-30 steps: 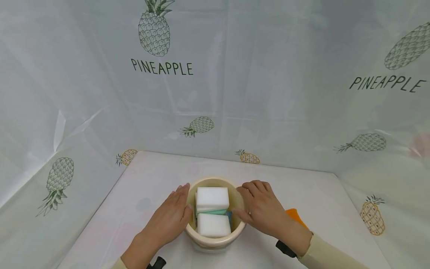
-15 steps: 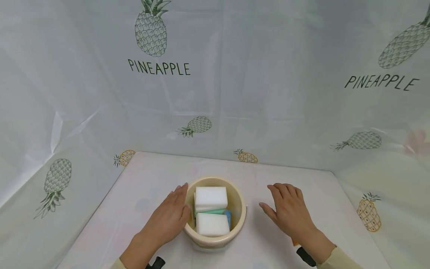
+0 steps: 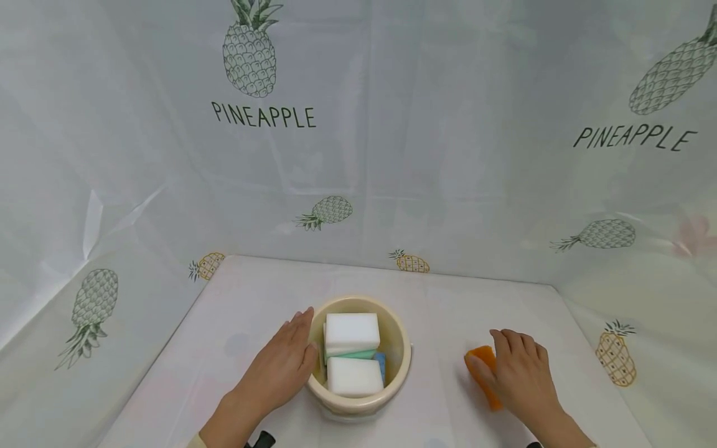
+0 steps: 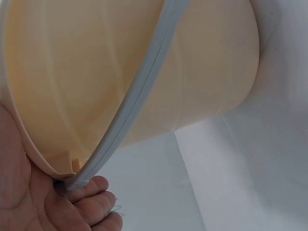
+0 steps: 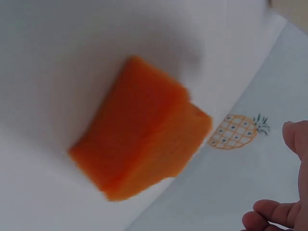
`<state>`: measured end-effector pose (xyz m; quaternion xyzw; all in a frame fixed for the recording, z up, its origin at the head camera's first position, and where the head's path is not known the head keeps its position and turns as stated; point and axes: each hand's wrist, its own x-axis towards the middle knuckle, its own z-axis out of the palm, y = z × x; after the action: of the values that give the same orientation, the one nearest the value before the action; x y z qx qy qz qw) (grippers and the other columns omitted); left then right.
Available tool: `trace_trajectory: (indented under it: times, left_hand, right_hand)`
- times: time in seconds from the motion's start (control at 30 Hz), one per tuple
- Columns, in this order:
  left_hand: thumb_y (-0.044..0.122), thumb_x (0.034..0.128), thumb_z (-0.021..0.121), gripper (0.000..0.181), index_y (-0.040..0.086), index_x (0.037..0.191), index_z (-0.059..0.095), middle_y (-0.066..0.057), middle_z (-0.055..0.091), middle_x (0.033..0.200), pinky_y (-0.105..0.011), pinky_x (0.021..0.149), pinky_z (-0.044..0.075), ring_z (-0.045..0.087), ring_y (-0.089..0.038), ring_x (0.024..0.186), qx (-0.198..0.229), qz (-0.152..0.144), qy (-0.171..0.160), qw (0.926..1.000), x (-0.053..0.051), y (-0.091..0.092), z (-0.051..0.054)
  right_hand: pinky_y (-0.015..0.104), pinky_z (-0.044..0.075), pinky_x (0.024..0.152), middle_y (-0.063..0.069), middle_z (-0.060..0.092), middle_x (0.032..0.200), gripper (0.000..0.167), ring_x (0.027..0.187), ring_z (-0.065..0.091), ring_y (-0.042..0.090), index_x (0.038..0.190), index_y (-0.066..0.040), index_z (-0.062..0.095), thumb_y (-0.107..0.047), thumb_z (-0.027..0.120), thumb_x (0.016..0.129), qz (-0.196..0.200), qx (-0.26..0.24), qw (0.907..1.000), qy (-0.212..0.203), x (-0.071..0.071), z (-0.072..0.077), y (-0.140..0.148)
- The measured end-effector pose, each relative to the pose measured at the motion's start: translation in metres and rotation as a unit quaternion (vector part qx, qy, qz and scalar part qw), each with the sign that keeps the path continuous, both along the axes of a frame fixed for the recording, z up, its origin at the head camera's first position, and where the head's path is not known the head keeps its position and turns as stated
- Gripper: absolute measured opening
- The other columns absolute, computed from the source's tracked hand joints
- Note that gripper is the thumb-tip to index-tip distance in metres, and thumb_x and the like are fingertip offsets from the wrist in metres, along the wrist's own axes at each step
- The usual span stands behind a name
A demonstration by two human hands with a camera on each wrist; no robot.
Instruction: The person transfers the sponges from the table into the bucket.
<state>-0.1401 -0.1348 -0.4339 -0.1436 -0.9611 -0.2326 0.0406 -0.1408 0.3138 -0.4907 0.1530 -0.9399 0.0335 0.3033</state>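
My left hand (image 3: pixel 282 361) rests against the left side of a cream bucket (image 3: pixel 358 406), fingers straight in the head view. The left wrist view shows the palm at the rim and fingertips (image 4: pixel 91 204) beside the end of the grey handle (image 4: pixel 127 113). Two white sponges (image 3: pixel 351 330) lie in the bucket, with a green piece (image 3: pixel 360 354) and a blue piece (image 3: pixel 381 363) partly hidden. On the right, my right hand (image 3: pixel 523 373) hovers over an orange sponge (image 3: pixel 493 399), thumb crossing above it. In the right wrist view, a gap separates the fingers from the orange sponge (image 5: pixel 139 134).
A white cloth with faint prints covers the table (image 3: pixel 269 280). Pineapple-printed sheeting (image 3: pixel 426 155) rises behind and along both sides. Some table surface lies between the bucket and the orange sponge.
My right hand has left the bucket's right rim and moved right and nearer, over the orange sponge. My left hand has stayed at the bucket.
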Motion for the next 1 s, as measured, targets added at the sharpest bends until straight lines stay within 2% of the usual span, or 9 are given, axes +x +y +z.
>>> trace_trajectory:
  times: [0.13,0.33,0.53,0.73,0.87,1.0]
  left_hand:
    - [0.022,0.1094,0.048,0.059,-0.007,0.160,0.037,-0.019,0.042,0.165,-0.048,0.131,0.028,0.037,-0.033,0.156,0.000,0.000,0.003,1.0000,0.001,0.000,0.000]
    - [0.022,0.1096,0.048,0.059,-0.008,0.160,0.037,-0.020,0.042,0.165,-0.049,0.130,0.029,0.038,-0.034,0.156,0.002,-0.002,0.007,1.0000,0.002,0.000,0.001]
    - [0.022,0.1100,0.048,0.059,-0.008,0.160,0.037,-0.020,0.041,0.166,-0.049,0.131,0.029,0.037,-0.033,0.156,0.005,0.000,0.005,1.0000,0.003,0.000,0.002]
    - [0.023,0.1100,0.047,0.059,-0.007,0.160,0.036,-0.018,0.041,0.166,-0.048,0.131,0.029,0.037,-0.032,0.157,0.006,0.004,0.002,1.0000,0.002,0.000,0.001]
    - [0.023,0.1102,0.047,0.059,-0.006,0.160,0.036,-0.017,0.040,0.167,-0.049,0.131,0.029,0.036,-0.032,0.157,0.009,0.004,-0.001,1.0000,0.002,0.000,0.000]
    - [0.024,0.1104,0.046,0.059,-0.006,0.161,0.036,-0.016,0.040,0.167,-0.049,0.131,0.029,0.036,-0.031,0.157,0.010,0.003,-0.003,0.9999,0.002,0.001,0.000]
  right_hand:
    - [0.063,0.048,0.081,0.024,0.068,0.113,0.072,0.105,0.060,0.048,0.121,0.006,0.065,-0.059,0.073,0.091,-0.025,0.002,0.9996,-0.017,0.007,-0.010,0.009]
    - [0.064,0.050,0.077,0.024,0.070,0.108,0.073,0.100,0.062,0.048,0.116,0.006,0.067,-0.059,0.079,0.083,-0.042,0.008,0.9990,-0.016,0.012,-0.024,0.013]
    - [0.064,0.051,0.075,0.026,0.069,0.104,0.077,0.096,0.062,0.047,0.111,0.008,0.067,-0.057,0.087,0.074,-0.096,0.024,0.9920,-0.079,0.020,-0.036,0.016]
    - [0.061,0.051,0.071,0.021,0.064,0.090,0.076,0.085,0.059,0.040,0.100,0.007,0.066,-0.061,0.086,0.075,-0.125,0.041,0.9843,-0.118,0.019,-0.041,0.018]
    - [0.058,0.049,0.072,0.017,0.062,0.086,0.070,0.083,0.057,0.037,0.096,0.005,0.065,-0.059,0.086,0.077,-0.126,0.032,0.9823,-0.135,0.019,-0.042,0.016]
    - [0.054,0.046,0.072,0.015,0.061,0.087,0.059,0.084,0.055,0.035,0.094,0.003,0.064,-0.050,0.084,0.079,-0.111,0.014,0.9848,-0.133,0.017,-0.042,0.014]
